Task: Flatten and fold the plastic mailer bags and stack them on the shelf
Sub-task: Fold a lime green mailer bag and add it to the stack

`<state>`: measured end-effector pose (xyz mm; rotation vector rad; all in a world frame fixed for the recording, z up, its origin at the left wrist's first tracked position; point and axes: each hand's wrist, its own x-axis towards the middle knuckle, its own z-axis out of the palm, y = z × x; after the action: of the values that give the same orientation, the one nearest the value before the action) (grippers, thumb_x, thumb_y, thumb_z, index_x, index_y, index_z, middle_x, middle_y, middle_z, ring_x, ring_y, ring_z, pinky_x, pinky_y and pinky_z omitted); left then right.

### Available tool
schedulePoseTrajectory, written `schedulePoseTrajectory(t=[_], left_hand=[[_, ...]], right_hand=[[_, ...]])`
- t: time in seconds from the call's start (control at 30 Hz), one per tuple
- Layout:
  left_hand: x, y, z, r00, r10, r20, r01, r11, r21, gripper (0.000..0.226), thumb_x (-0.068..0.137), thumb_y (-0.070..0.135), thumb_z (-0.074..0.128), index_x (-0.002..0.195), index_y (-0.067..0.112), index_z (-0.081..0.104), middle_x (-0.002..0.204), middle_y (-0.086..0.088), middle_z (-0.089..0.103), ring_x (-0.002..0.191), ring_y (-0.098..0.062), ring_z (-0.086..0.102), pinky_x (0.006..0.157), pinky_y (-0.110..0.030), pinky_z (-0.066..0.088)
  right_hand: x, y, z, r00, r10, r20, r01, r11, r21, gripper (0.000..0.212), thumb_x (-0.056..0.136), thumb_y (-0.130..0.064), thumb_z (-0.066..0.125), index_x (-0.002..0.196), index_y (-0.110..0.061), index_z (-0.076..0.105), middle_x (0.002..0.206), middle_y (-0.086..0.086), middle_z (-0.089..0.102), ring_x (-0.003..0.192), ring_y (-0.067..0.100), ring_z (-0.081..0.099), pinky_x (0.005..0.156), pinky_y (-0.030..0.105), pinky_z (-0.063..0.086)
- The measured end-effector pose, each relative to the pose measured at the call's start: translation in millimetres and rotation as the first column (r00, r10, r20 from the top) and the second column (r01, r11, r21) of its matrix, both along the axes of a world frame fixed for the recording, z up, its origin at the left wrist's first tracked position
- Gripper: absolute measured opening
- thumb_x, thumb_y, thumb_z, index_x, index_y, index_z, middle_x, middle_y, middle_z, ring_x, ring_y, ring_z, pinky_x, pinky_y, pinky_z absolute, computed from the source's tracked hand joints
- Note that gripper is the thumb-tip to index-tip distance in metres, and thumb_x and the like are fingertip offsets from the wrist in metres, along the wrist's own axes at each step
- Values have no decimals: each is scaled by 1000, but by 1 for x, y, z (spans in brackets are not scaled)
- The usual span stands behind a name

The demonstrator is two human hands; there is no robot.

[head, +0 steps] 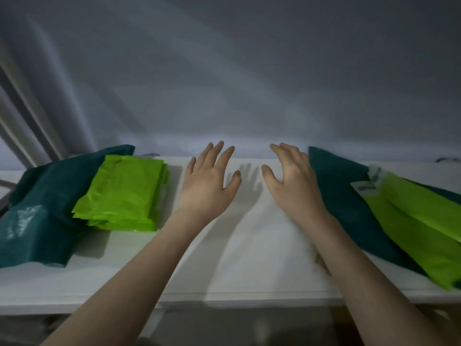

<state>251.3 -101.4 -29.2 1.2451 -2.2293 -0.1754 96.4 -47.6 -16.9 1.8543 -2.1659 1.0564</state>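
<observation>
Head view: my left hand [208, 181] and right hand [290, 176] spread, holding nothing, over bare middle of shelf [249, 245]. Folded green bags [122, 193] stacked toward left end on teal bag [37, 221]. Unfolded green bags [419, 226] at right end: thin, light, probably slippery; pinch at corner.
</observation>
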Motion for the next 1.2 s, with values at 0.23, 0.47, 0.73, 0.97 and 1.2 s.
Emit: schedulePoseTrajectory(t=[0.23, 0.47, 0.73, 0.97, 1.2], left_hand=[[-84, 33, 3, 973, -172, -151, 184, 981, 69, 53, 95, 35, 44, 144, 20, 31, 154, 0, 26, 142, -16, 21, 114, -32, 19], [-166, 68, -12, 920, -305, -247, 355, 916, 188, 54, 94, 35, 45, 143, 17, 32, 149, 0, 31, 136, -17, 28, 111, -27, 23], [-233, 95, -46, 915, -340, -218, 399, 850, 344, 53, 94, 34, 48, 142, 17, 33, 143, -7, 38, 131, -25, 32, 105, -30, 27], [-272, 107, -81, 895, -321, -309, 442, 730, 522, 39, 91, 26, 53, 128, 14, 45, 113, -9, 57, 102, -21, 55, 79, -24, 39], [-289, 112, -91, 876, -350, -332, 475, 742, 473, 35, 91, 14, 53, 125, 11, 56, 112, -11, 53, 86, -8, 48, 73, -7, 32]], right_hand=[[-81, 54, 24, 987, -145, -71, 147, 989, 19, 48, 93, -27, 49, 138, -14, 41, 143, 4, 40, 132, 21, 33, 106, 37, 33], [-155, 106, 14, 961, -261, -90, 269, 960, 81, 50, 89, -21, 57, 136, -10, 43, 139, 10, 43, 128, 27, 38, 104, 39, 35], [-206, 145, -33, 935, -338, -105, 354, 900, 256, 58, 88, -30, 58, 139, -12, 37, 137, 8, 43, 124, 28, 39, 95, 39, 40], [-225, 156, -76, 937, -336, -94, 345, 849, 400, 71, 83, -43, 60, 143, -17, 30, 139, 5, 41, 128, 26, 38, 100, 40, 38], [-227, 156, -94, 931, -351, -103, 361, 837, 412, 45, 88, -27, 55, 130, -14, 46, 126, 6, 52, 115, 25, 47, 90, 37, 43]])
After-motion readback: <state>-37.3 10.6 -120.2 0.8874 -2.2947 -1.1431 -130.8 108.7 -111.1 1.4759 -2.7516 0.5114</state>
